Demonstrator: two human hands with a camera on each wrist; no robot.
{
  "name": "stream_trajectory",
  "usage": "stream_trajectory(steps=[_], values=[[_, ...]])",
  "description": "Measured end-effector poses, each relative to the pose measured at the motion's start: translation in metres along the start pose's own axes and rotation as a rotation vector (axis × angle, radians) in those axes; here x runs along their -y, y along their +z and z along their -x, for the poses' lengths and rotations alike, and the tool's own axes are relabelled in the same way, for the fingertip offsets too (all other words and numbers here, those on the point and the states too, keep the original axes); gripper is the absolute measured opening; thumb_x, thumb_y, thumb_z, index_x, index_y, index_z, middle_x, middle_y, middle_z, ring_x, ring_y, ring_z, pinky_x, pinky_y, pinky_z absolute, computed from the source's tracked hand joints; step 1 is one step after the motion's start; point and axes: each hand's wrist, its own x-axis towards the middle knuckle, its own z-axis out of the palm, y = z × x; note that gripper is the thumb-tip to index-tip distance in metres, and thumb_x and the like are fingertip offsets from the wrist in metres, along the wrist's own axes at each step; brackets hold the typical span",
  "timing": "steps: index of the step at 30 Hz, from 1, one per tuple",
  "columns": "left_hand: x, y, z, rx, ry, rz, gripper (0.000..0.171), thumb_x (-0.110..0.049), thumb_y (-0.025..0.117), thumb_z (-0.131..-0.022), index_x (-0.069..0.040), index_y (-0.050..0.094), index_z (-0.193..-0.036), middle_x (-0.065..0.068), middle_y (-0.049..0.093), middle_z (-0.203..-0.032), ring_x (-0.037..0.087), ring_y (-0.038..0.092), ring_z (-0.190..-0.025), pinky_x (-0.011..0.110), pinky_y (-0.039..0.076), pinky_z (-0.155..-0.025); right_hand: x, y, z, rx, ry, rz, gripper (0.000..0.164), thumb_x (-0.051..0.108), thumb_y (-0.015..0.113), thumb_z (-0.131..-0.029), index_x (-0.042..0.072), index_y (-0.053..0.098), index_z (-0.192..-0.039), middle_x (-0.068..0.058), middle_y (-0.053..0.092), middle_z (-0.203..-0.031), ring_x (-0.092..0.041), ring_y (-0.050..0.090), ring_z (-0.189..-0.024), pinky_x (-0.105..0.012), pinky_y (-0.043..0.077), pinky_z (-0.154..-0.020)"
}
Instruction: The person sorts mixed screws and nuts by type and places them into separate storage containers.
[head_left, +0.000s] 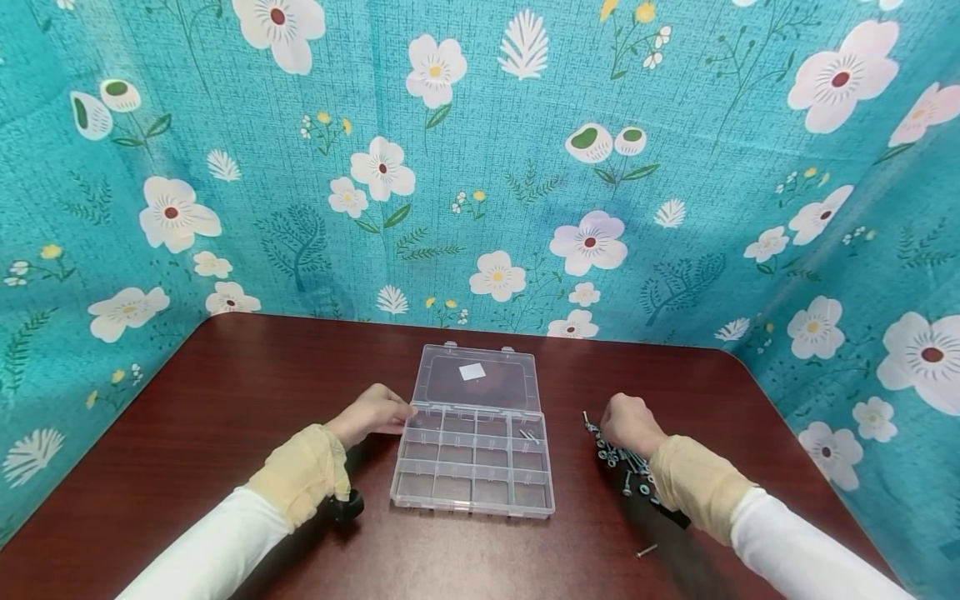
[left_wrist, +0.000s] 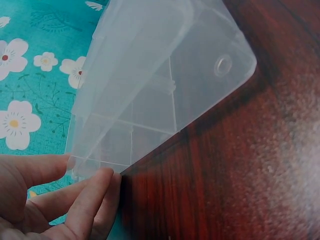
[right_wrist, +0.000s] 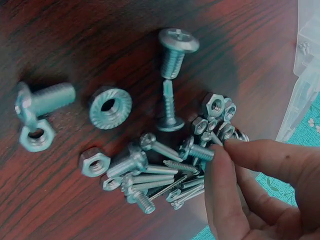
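A clear plastic compartment box lies on the table with its lid folded back. My left hand pinches the box's left side near the hinge, thumb and fingertips at its edge in the left wrist view. In the top right compartment lie a few small screws. To the right of the box, my right hand reaches into a pile of screws and nuts. Its thumb and index finger pinch a small screw, mostly hidden by the fingertips.
Beside the pile lie a flange nut, a hex nut and a thick bolt. One lone screw rests nearer the table's front. Floral cloth hangs behind the dark red table.
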Motion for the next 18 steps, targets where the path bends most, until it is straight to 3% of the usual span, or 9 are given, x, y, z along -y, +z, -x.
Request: stream_trajectory(steps=[6, 10, 15, 18], values=[[0.0004, 0.0006, 0.0002, 0.007, 0.002, 0.002, 0.028, 0.0, 0.058, -0.088, 0.022, 0.057, -0.104, 0.027, 0.062, -0.101, 0.027, 0.062, -0.09, 0.032, 0.056, -0.072, 0.0018, 0.0019, -0.0017, 0.005, -0.034, 0.029, 0.04, -0.01, 0.047, -0.07, 0.018, 0.035, -0.043, 0.008, 0.023, -0.044, -0.009, 0.021, -0.043, -0.02, 0.02, -0.04], [0.0001, 0.001, 0.0009, 0.01, 0.004, 0.005, 0.028, 0.0, 0.058, -0.088, 0.022, 0.057, -0.104, 0.028, 0.061, -0.102, 0.028, 0.062, -0.091, 0.032, 0.056, -0.072, 0.0007, 0.0012, -0.0021, 0.044, -0.008, -0.006, 0.034, -0.009, 0.05, -0.07, 0.013, 0.045, -0.045, 0.006, 0.033, -0.042, -0.009, 0.031, -0.041, -0.019, 0.028, -0.039], [0.0, 0.0002, 0.0015, 0.011, 0.006, 0.001, 0.029, 0.0, 0.058, -0.088, 0.022, 0.056, -0.105, 0.029, 0.061, -0.103, 0.029, 0.062, -0.091, 0.033, 0.056, -0.073, 0.0, -0.0001, -0.0013, 0.067, 0.041, -0.06, 0.019, -0.006, 0.054, -0.072, 0.004, 0.063, -0.058, 0.0, 0.051, -0.051, -0.012, 0.05, -0.047, -0.023, 0.045, -0.044], [0.0007, -0.0002, 0.0017, 0.013, 0.006, 0.004, 0.029, -0.001, 0.058, -0.088, 0.022, 0.056, -0.105, 0.029, 0.06, -0.105, 0.029, 0.062, -0.092, 0.033, 0.056, -0.073, 0.0009, -0.0014, -0.0004, 0.081, 0.046, -0.054, 0.022, -0.004, 0.054, -0.074, 0.007, 0.058, -0.055, 0.002, 0.048, -0.049, -0.012, 0.046, -0.046, -0.022, 0.041, -0.043]])
